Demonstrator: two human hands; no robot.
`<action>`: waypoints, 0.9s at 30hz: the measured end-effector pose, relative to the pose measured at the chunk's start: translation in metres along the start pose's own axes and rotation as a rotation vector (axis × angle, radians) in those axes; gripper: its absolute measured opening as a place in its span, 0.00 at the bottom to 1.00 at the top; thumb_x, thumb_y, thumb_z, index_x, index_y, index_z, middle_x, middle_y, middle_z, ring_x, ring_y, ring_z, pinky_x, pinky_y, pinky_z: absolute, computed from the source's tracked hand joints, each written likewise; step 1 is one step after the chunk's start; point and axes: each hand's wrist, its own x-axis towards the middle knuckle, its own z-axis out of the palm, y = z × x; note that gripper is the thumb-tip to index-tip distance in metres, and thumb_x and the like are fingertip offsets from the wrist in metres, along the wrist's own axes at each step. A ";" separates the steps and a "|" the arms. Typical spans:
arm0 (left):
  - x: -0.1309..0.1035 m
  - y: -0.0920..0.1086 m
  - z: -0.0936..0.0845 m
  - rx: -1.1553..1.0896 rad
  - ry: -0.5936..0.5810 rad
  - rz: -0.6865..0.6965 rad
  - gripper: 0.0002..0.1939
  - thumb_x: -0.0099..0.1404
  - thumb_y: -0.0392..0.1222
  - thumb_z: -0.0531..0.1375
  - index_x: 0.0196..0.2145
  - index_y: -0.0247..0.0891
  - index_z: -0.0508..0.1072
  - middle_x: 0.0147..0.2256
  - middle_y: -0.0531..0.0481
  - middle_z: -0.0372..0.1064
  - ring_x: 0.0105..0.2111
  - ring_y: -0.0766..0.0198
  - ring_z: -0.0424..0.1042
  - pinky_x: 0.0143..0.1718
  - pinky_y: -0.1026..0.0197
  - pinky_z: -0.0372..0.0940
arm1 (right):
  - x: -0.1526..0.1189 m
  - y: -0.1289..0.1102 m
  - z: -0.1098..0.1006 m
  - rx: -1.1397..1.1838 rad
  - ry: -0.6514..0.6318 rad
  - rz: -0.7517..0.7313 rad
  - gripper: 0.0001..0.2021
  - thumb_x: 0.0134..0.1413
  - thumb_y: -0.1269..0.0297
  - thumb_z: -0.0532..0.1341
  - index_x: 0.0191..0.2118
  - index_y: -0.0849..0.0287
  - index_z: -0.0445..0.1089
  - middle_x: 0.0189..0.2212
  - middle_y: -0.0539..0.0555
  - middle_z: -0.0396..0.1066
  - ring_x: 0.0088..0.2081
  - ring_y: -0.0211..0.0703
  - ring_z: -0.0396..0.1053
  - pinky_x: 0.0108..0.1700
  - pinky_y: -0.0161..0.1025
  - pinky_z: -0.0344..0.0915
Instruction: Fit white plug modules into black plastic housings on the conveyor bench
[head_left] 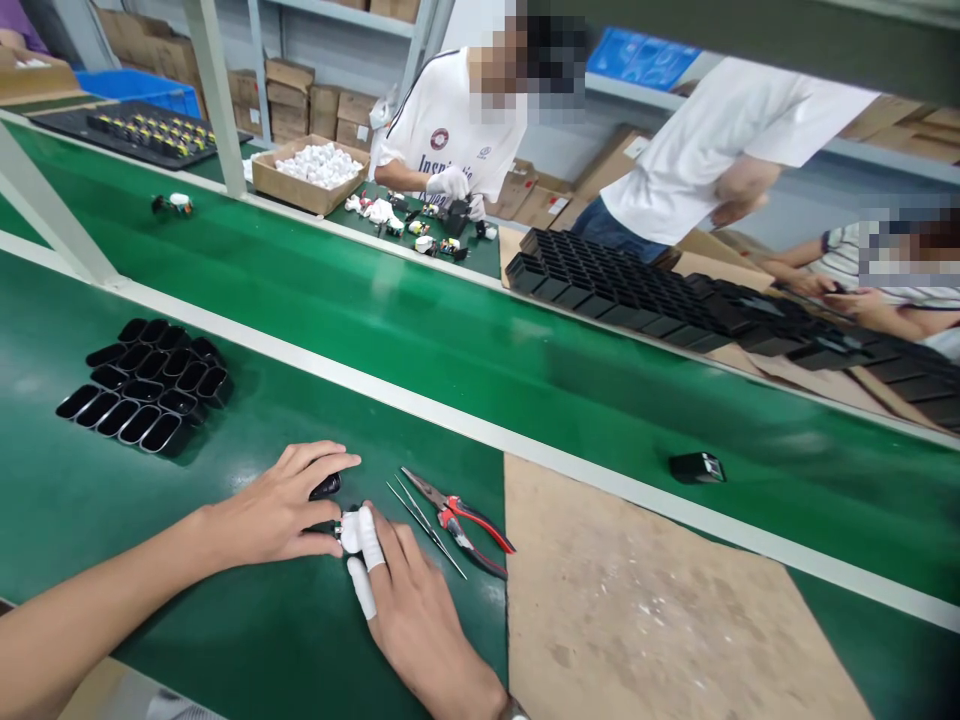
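Observation:
Over the green worktop, my left hand (274,510) has its fingers around a small part with a black end (326,487), its thumb near the white end. My right hand (420,600), with white covers on two fingers, presses against a small white piece (350,532) beside the left thumb. My hands cover much of this part. Just right of them lie silver tweezers (429,530) and red-handled pliers (457,522). A group of black open cases (142,390) stands at the left.
A green conveyor belt (420,330) crosses beyond a white rail, carrying a black case (697,467) and a small assembly (172,204). Cardboard (675,600) lies at the right. Across the belt are people, a box of white parts (311,170) and rows of black cases (615,290).

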 end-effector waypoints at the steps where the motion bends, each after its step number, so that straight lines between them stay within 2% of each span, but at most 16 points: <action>1: 0.000 0.000 0.000 -0.004 0.001 0.004 0.12 0.68 0.50 0.70 0.41 0.38 0.81 0.67 0.35 0.62 0.67 0.35 0.58 0.61 0.36 0.64 | 0.000 0.000 0.001 -0.011 0.005 0.001 0.19 0.69 0.69 0.57 0.61 0.70 0.70 0.65 0.73 0.65 0.52 0.61 0.68 0.40 0.50 0.76; 3: 0.001 -0.001 0.000 -0.006 -0.001 0.012 0.13 0.67 0.49 0.71 0.41 0.38 0.81 0.66 0.34 0.62 0.67 0.35 0.58 0.60 0.36 0.64 | 0.001 -0.001 0.002 -0.042 0.001 0.000 0.19 0.72 0.64 0.57 0.60 0.71 0.71 0.65 0.75 0.65 0.51 0.62 0.68 0.40 0.51 0.77; 5: 0.000 -0.002 0.000 -0.006 -0.005 0.017 0.14 0.66 0.50 0.72 0.41 0.37 0.81 0.66 0.33 0.62 0.67 0.35 0.58 0.60 0.37 0.65 | 0.002 -0.002 0.002 -0.051 0.000 -0.007 0.18 0.71 0.63 0.58 0.59 0.70 0.72 0.64 0.75 0.66 0.50 0.62 0.69 0.39 0.52 0.77; 8: 0.000 -0.005 -0.001 -0.028 -0.009 0.027 0.17 0.63 0.52 0.73 0.43 0.39 0.81 0.66 0.33 0.63 0.66 0.35 0.59 0.61 0.36 0.64 | 0.002 0.001 0.000 0.040 0.008 0.049 0.20 0.72 0.62 0.59 0.62 0.66 0.69 0.61 0.70 0.70 0.50 0.61 0.71 0.35 0.48 0.78; 11: 0.000 -0.009 -0.008 -0.102 0.010 0.017 0.27 0.59 0.56 0.75 0.52 0.42 0.78 0.67 0.34 0.61 0.66 0.36 0.59 0.63 0.34 0.63 | 0.005 0.005 -0.002 0.184 0.028 0.162 0.24 0.73 0.60 0.57 0.68 0.66 0.62 0.56 0.67 0.73 0.50 0.59 0.73 0.37 0.48 0.80; 15: -0.001 -0.018 -0.021 -0.196 0.045 -0.077 0.40 0.60 0.55 0.75 0.65 0.45 0.68 0.68 0.34 0.59 0.66 0.40 0.58 0.65 0.34 0.63 | 0.012 0.006 0.000 0.273 0.071 0.170 0.21 0.74 0.63 0.55 0.67 0.65 0.60 0.51 0.65 0.74 0.46 0.56 0.76 0.37 0.50 0.80; 18: -0.003 -0.024 -0.028 -0.264 0.024 -0.156 0.44 0.61 0.52 0.76 0.69 0.48 0.64 0.67 0.36 0.61 0.66 0.41 0.60 0.64 0.36 0.65 | 0.012 0.009 0.000 0.334 0.089 0.187 0.28 0.73 0.59 0.59 0.71 0.65 0.54 0.55 0.68 0.72 0.50 0.58 0.77 0.42 0.52 0.80; 20: -0.004 -0.027 -0.029 -0.336 -0.014 -0.253 0.46 0.61 0.51 0.76 0.70 0.50 0.61 0.66 0.37 0.62 0.60 0.45 0.67 0.59 0.40 0.71 | 0.009 0.014 -0.001 0.379 0.082 0.196 0.34 0.73 0.58 0.59 0.75 0.64 0.46 0.58 0.70 0.70 0.52 0.58 0.76 0.45 0.52 0.80; 22: -0.006 -0.028 -0.027 -0.408 -0.056 -0.354 0.48 0.60 0.50 0.76 0.71 0.52 0.58 0.66 0.38 0.62 0.49 0.52 0.74 0.53 0.44 0.75 | 0.006 0.018 -0.002 0.399 0.065 0.178 0.33 0.74 0.63 0.56 0.76 0.61 0.43 0.56 0.68 0.72 0.50 0.55 0.78 0.45 0.50 0.81; 24: -0.008 -0.028 -0.024 -0.466 -0.086 -0.410 0.49 0.60 0.47 0.76 0.72 0.54 0.56 0.66 0.39 0.61 0.41 0.59 0.75 0.51 0.45 0.76 | 0.004 0.021 -0.002 0.390 0.069 0.149 0.30 0.74 0.69 0.52 0.76 0.59 0.45 0.54 0.65 0.74 0.46 0.52 0.79 0.44 0.50 0.81; 27: -0.009 -0.028 -0.017 -0.531 -0.111 -0.434 0.50 0.61 0.45 0.75 0.73 0.55 0.54 0.66 0.40 0.62 0.38 0.62 0.75 0.50 0.48 0.76 | 0.005 0.021 0.001 0.375 0.112 0.161 0.27 0.73 0.69 0.52 0.73 0.59 0.51 0.53 0.64 0.75 0.45 0.53 0.79 0.44 0.51 0.81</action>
